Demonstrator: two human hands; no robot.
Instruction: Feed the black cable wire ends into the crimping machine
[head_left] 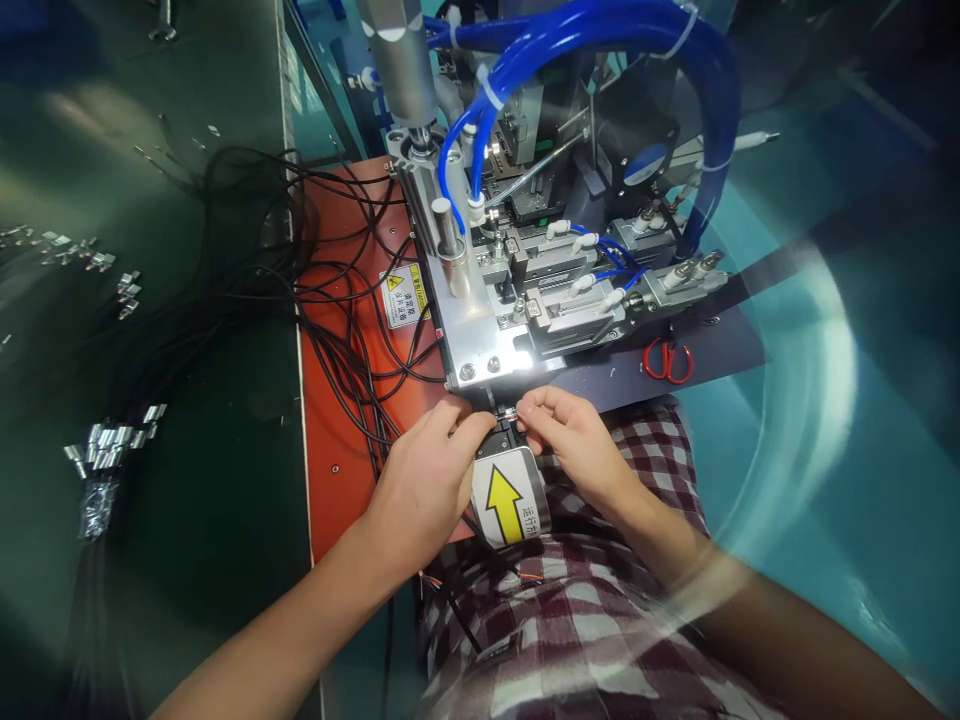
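Observation:
In the head view, a small shiny metal connector [509,413] lies at the front end of the machine's black feed slot, between my two hands. My right hand [576,440] pinches at its right side with thumb and forefinger. From the left, my left hand [426,475] presses thumb and fingers together beside the slot; what lies in that pinch is hidden. Just below the fingertips is the feed track's white label [487,500] with a yellow arrow. The metal press machine [480,325] stands directly beyond both hands.
Black cables [337,350] run across the orange base plate [330,510]. Bundled metal connectors [112,445] and loose ones [127,290] lie on the dark table at left. Red-handled scissors [667,362] rest at right. Thick blue air hoses [600,30] arch above the machine.

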